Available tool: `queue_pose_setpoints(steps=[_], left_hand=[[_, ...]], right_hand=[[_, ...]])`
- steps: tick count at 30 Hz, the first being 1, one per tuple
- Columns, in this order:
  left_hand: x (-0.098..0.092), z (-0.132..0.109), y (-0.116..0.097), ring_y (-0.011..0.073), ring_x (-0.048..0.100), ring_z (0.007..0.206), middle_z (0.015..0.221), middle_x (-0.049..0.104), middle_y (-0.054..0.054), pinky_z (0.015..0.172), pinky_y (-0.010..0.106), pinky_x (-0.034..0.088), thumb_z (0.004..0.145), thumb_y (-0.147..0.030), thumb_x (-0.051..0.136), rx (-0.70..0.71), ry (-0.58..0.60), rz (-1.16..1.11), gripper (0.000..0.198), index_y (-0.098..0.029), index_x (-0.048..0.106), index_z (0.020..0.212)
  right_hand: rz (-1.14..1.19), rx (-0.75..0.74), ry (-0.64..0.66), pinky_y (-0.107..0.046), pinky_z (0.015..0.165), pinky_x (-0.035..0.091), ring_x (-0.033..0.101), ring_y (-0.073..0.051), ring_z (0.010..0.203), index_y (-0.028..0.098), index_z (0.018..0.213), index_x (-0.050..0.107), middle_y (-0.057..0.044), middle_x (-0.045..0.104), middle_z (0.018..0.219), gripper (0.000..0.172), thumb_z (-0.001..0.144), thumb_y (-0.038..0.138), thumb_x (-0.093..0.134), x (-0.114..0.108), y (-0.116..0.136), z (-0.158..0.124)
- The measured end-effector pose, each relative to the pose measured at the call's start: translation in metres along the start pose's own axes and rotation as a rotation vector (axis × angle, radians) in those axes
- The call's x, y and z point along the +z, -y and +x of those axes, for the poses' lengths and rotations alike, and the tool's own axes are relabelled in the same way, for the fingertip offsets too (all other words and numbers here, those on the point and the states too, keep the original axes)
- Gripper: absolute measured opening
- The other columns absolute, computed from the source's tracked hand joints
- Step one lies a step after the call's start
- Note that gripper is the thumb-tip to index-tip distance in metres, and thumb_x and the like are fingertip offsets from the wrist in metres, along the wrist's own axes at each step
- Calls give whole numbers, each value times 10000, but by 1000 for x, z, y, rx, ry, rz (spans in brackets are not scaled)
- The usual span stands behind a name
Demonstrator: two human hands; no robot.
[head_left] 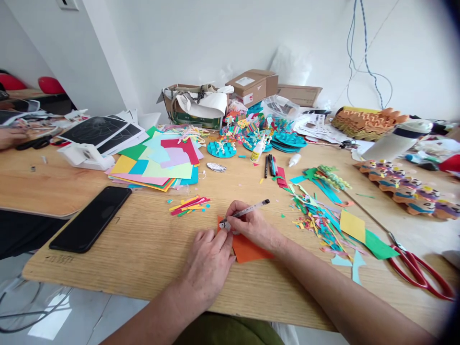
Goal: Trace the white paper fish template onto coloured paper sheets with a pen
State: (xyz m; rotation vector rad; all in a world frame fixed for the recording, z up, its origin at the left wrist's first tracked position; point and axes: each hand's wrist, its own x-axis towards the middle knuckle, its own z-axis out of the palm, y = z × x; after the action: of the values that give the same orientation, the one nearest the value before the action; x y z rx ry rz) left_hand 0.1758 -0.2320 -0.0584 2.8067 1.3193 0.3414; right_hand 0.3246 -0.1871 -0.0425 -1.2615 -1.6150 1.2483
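Note:
A pencil (pixel 253 208) is gripped in my right hand (pixel 253 225), its tip low over a small grey-white cutout (pixel 225 224). That cutout lies on an orange sheet of paper (pixel 247 248). My left hand (pixel 210 261) presses the cutout against the sheet with its closed fingertips, partly covering both. To the left of the hands is a small pile of coloured paper strips (pixel 189 206). On the right lie a heap of paper scraps (pixel 319 223), a yellow paper piece (pixel 352 226) and red-handled scissors (pixel 419 270).
A black phone (pixel 91 218) and stacked coloured paper (pixel 153 170) occupy the left. Behind stand a glue bottle (pixel 257 151), markers (pixel 271 166), blue discs (pixel 222 149) and cardboard boxes (pixel 253 86). Painted egg-carton figures (pixel 409 189) sit at right. Another person's hand (pixel 10 138) shows far left.

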Motion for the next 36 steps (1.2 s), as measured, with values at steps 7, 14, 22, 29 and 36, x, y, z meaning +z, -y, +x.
queue_pose_setpoints(steps=[7,14,22,29,36], left_hand=[[0,-2,0,215,493,853,1078,580,68,748,392,433,820,-261,551,1,-3,-6,358,-121,523,1148],[-1,-4,0,223,495,879,1136,567,72,783,408,439,795,-246,582,-15,24,-32,399,-107,519,1163],[-2,-4,1,223,498,887,1130,563,67,791,410,440,795,-246,580,-20,28,-44,390,-119,517,1158],[-2,-3,0,221,503,889,1112,561,68,788,404,440,784,-244,594,-18,25,-40,393,-128,513,1151],[-4,-2,0,217,501,861,1077,565,69,759,399,445,782,-264,599,-16,36,-28,407,-128,504,1154]], right_hand=[[-55,-29,17,-203,486,377,458,-87,548,177,697,489,28,528,614,31,696,150,504,0,0,0],[-59,-30,27,-213,493,370,454,-93,552,176,696,490,28,517,617,21,684,159,494,0,-1,1],[-67,-33,26,-221,519,387,468,-100,571,179,693,490,26,517,626,24,682,158,493,0,-1,1],[-89,-40,27,-215,514,381,459,-94,562,178,697,491,29,518,625,37,687,143,493,1,-2,1],[-108,-52,14,-227,541,400,482,-105,596,181,709,493,21,539,646,33,695,152,500,2,-3,0]])
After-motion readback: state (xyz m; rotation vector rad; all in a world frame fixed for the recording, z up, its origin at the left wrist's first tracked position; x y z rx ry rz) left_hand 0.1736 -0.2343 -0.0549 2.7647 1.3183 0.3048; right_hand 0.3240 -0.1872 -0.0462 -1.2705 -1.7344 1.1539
